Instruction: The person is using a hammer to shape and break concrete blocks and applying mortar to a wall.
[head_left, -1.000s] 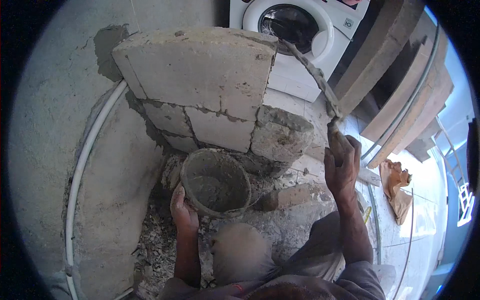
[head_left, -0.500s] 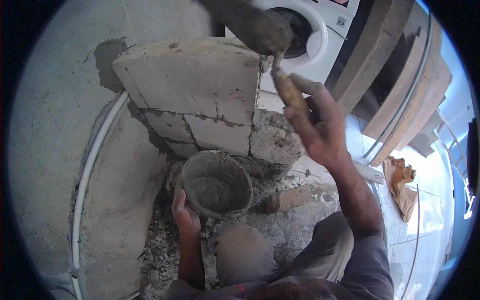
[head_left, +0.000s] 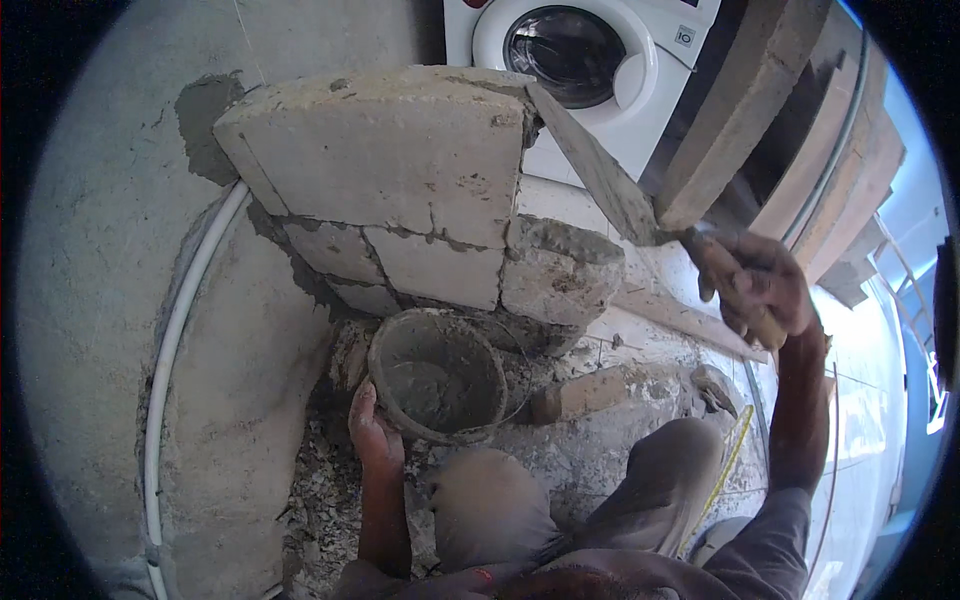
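Observation:
My right hand (head_left: 762,288) is closed around the wooden handle of a mortar-smeared trowel (head_left: 598,172). Its long blade slants up to the left, with the tip at the upper right corner of the block wall (head_left: 375,155). My left hand (head_left: 374,424) grips the lower left side of a bucket (head_left: 388,395); some of its fingers are hidden behind it. Wet grey mortar (head_left: 425,392) lies inside the bucket, which stands at the foot of the wall. A rough lower block (head_left: 560,270) juts out at the wall's right end.
Behind the wall stands a white washing machine (head_left: 640,120). Long boards (head_left: 750,115) lean at the upper right. A loose brick (head_left: 580,396) and rubble (head_left: 325,520) lie around the bucket. A white pipe (head_left: 172,370) runs along the left wall.
My right hand has moved right and down, swinging the trowel from above the wall to its right-hand corner. My left hand stays on the bucket, which has barely shifted.

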